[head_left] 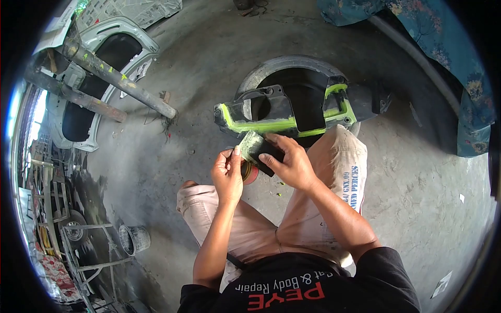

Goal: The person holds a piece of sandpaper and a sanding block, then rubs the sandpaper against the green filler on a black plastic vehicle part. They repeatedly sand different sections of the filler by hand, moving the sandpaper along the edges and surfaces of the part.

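Observation:
Between my hands, above my lap, is a piece of sandpaper (252,145), one part coated in pale yellow-green dust and the other part black. My left hand (228,175) pinches its left edge between thumb and fingers. My right hand (292,163) is closed on the black part, thumb on top. Just beyond them lies a black plastic car part (263,99) with bright yellow-green filler or paint along its edges. It rests across a tire (284,61) on the floor. Below the sandpaper a round red-and-yellow object (250,175) shows, partly hidden by my left hand.
Two metal pipes (141,96) jut in from the left, before a pale car door or hatch panel (93,125). A bucket (136,239) and a metal frame (96,266) stand lower left. Blue floral cloth (469,99) hangs over a pole at the right.

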The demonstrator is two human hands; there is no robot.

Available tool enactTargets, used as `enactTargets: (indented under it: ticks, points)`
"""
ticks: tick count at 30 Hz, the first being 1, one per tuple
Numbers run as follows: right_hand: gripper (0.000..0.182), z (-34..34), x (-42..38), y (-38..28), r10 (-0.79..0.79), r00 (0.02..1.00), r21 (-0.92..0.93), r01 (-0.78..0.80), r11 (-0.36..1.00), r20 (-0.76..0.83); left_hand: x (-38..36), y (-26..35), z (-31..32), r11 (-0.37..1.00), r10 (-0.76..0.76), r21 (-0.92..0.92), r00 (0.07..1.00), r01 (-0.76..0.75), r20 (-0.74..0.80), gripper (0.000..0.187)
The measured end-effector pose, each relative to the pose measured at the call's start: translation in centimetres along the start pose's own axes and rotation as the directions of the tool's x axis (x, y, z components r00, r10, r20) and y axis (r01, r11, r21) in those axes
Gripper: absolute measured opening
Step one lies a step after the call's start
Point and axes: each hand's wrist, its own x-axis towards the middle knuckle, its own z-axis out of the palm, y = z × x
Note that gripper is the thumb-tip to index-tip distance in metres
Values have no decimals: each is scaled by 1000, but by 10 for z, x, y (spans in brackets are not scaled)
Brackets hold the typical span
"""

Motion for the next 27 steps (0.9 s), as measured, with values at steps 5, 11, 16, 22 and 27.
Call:
enactTargets:
  ticks: [5,11,16,22,27]
  points:
    - [27,-6,-6,-7,-50,998,-1,50,999,46,-3,3,6,990,13,-140,1000,-14,-12,17]
    - [22,-11,-10,-13,-229,973,-20,230,973,22,-6,2,1,962,-55,-262,994,77,90,23]
    - [34,-19,-14,-13,-307,950,-57,309,949,52,-11,11,5,922,-97,-358,983,148,157,38]
    - [44,-27,-17,-24,-343,939,-97,345,934,40,-17,47,16,822,-67,-531,961,207,270,43]
    - [45,-30,-20,-26,-326,944,-133,330,935,52,-20,51,22,835,-14,-526,962,162,273,41]
